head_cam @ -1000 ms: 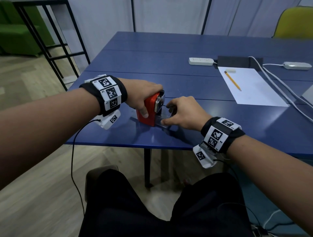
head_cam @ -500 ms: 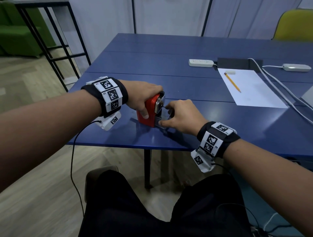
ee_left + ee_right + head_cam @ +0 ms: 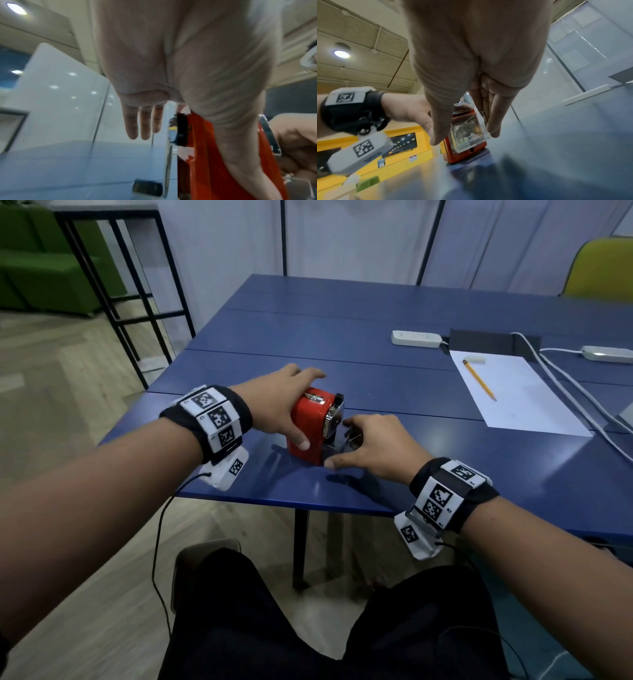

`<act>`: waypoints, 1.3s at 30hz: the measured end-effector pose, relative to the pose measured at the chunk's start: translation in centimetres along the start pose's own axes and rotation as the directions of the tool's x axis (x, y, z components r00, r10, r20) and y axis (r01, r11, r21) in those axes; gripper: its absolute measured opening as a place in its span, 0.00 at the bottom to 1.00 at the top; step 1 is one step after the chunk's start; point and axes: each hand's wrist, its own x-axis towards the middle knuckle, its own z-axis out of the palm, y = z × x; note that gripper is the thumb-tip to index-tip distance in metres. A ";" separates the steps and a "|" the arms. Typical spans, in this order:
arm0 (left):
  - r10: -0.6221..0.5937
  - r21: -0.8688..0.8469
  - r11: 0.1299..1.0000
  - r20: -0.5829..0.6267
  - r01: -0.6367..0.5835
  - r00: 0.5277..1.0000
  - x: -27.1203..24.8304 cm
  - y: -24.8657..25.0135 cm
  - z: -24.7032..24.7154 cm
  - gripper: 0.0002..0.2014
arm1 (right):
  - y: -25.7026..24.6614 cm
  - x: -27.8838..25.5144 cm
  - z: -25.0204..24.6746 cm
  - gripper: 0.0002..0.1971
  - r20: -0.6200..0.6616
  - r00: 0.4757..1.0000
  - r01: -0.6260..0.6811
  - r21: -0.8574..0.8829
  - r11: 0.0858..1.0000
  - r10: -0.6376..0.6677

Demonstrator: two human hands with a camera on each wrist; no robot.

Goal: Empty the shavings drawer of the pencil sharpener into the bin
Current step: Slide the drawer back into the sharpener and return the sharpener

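Observation:
A red pencil sharpener (image 3: 308,419) stands on the blue table (image 3: 342,337) near its front edge. Its clear shavings drawer (image 3: 339,445) sits in the sharpener's right-facing end, low down. My right hand (image 3: 370,446) pinches the drawer, thumb on the near side and fingers on the far side; the right wrist view shows the drawer (image 3: 467,134) between them, dark bits inside. My left hand (image 3: 281,402) lies over the sharpener's left end, fingers straight and stretched past the top, thumb down the near face. In the left wrist view the fingers (image 3: 144,121) hang free beside the red body (image 3: 202,155).
To the right lie a white sheet (image 3: 513,392) with a yellow pencil (image 3: 479,380) and an eraser (image 3: 474,359), then a power strip (image 3: 416,338) and white cables (image 3: 565,381). A black metal rack (image 3: 130,285) stands left of the table. No bin shows.
The drawer, partly pulled out a second ago, now sits further inside the sharpener. My left fingers have come off the top and straightened; the thumb stays on the near face.

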 end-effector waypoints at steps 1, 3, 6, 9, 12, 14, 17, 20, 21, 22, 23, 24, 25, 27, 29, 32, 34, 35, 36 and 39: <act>-0.062 -0.043 0.997 -0.032 0.061 0.998 -0.7 -0.5 0.3 0.69 | 0.3 -0.3 0.1 0.51 0.014 1.000 0.008 0.016 1.000 -0.008; -0.188 -0.118 0.977 -0.068 0.179 0.980 -2.0 -1.4 1.3 0.70 | 0.8 -0.8 0.2 0.49 0.022 1.000 0.018 0.060 0.998 -0.020; -0.361 -0.239 0.915 -0.119 0.327 0.925 -3.2 -1.6 2.7 0.61 | 1.1 -1.1 0.4 0.42 0.001 1.000 0.009 0.135 0.991 -0.009; -0.382 -0.288 0.895 -0.105 0.340 0.918 -3.4 -1.2 3.8 0.41 | 0.9 -1.1 0.5 0.35 -0.009 1.000 0.001 0.137 0.991 0.000; -0.308 -0.363 0.893 -0.058 0.268 0.949 -3.2 -0.3 4.5 0.43 | 0.6 -0.8 0.5 0.32 -0.019 1.000 0.004 0.130 0.991 -0.001; -0.279 -0.380 0.896 -0.078 0.230 0.957 -2.9 0.2 4.9 0.49 | 0.6 -0.5 0.5 0.31 -0.024 1.000 0.004 0.131 0.991 0.000; -0.268 -0.375 0.903 -0.115 0.207 0.957 -2.8 0.3 5.1 0.50 | 0.7 -0.3 0.6 0.30 -0.029 1.000 0.006 0.122 0.992 -0.003; -0.244 -0.375 0.909 -0.115 0.185 0.963 -2.9 0.1 5.1 0.49 | 0.8 -0.3 0.9 0.29 -0.042 0.999 0.004 0.125 0.992 0.002; -0.240 -0.373 0.910 -0.114 0.182 0.964 -2.9 0.1 5.1 0.48 | 0.7 -0.2 0.9 0.28 -0.045 0.999 0.002 0.126 0.992 0.004; -0.237 -0.371 0.911 -0.110 0.181 0.965 -3.0 0.1 5.1 0.48 | 0.7 -0.2 1.0 0.27 -0.046 0.999 -0.001 0.124 0.992 0.007; -0.234 -0.369 0.912 -0.107 0.180 0.966 -3.0 0.0 5.2 0.48 | 0.6 -0.1 1.0 0.26 -0.049 0.999 -0.003 0.121 0.993 0.009; -0.231 -0.367 0.913 -0.106 0.178 0.967 -3.0 0.0 5.2 0.48 | 0.6 0.0 1.0 0.26 -0.052 0.999 -0.004 0.119 0.993 0.010; -0.228 -0.364 0.915 -0.106 0.175 0.968 -2.9 -0.1 5.3 0.48 | 0.6 0.1 1.0 0.25 -0.056 0.998 -0.004 0.118 0.993 0.011; -0.221 -0.355 0.920 -0.109 0.169 0.969 -2.9 -0.2 5.3 0.48 | 0.6 0.2 1.0 0.25 -0.059 0.998 -0.002 0.115 0.993 0.009; -0.219 -0.350 0.921 -0.106 0.169 0.970 -2.8 -0.3 5.3 0.48 | 0.6 0.3 1.0 0.25 -0.060 0.998 -0.005 0.114 0.993 0.012; -0.207 -0.354 0.922 -0.102 0.159 0.973 -2.6 -0.3 5.2 0.50 | 0.7 0.4 1.1 0.27 -0.061 0.998 -0.016 0.141 0.990 0.025; -0.195 -0.350 0.925 -0.110 0.145 0.975 -2.6 -0.4 5.1 0.51 | 0.7 0.4 1.2 0.26 -0.060 0.997 -0.031 0.179 0.983 0.043; -0.188 -0.350 0.927 -0.117 0.136 0.975 -2.6 -0.3 5.1 0.51 | 0.7 0.5 1.2 0.25 -0.061 0.997 -0.038 0.196 0.980 0.051; -0.182 -0.352 0.927 -0.124 0.128 0.976 -2.6 -0.3 5.1 0.51 | 0.7 0.5 1.2 0.24 -0.060 0.997 -0.042 0.207 0.977 0.056; -0.171 -0.360 0.926 -0.133 0.114 0.976 -2.5 -0.3 5.1 0.50 | 0.7 0.5 1.2 0.21 -0.066 0.996 -0.043 0.213 0.976 0.058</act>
